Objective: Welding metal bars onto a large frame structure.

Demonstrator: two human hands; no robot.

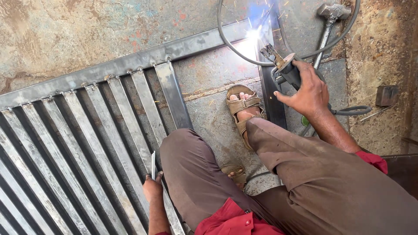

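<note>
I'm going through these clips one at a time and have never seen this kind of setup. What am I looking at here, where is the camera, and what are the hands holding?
The camera sits on the person's head and looks down, so you see their own knees, sandalled feet and two bare hands; there is no robot. The right hand grips a welding electrode holder, whose tip makes a bright spark on a metal gate frame lying flat on the concrete floor. The left hand holds a thin rod upright over the frame's slanted flat bars. A hammer and a looped cable lie nearby.
</note>
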